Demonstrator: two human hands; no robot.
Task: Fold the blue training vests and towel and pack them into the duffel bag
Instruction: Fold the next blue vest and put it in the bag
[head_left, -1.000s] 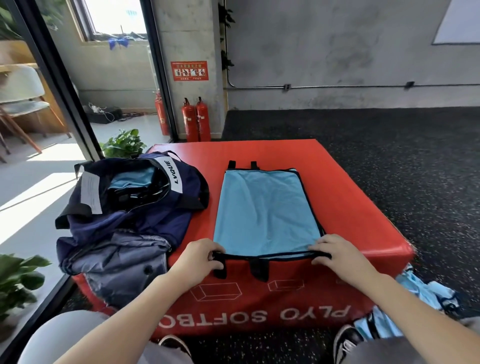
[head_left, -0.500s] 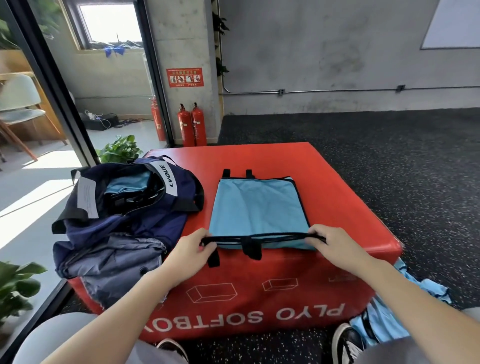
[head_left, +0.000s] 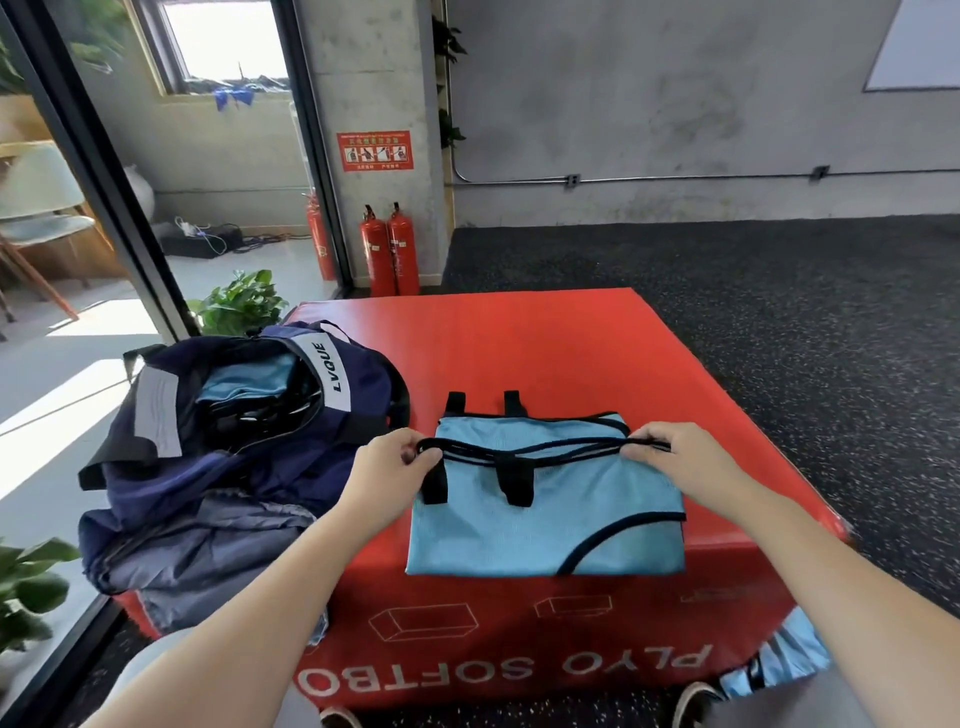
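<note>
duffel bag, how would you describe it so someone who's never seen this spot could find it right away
Start at the big red box in the middle of the floor. The duffel bag slumps on its left side, beside the vest that both hands are folding. It is the only dark navy thing there, unzipped, with a white strap reading LVQUE and light blue fabric showing inside.

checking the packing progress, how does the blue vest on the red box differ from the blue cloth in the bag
The vest lies spread on the red box, in the open; the blue cloth sits inside the navy bag, mostly hidden. The vest is mid-fold, its black-trimmed edge pinched by the left hand and right hand; the cloth is touched by neither. Both share the same light blue.
</note>
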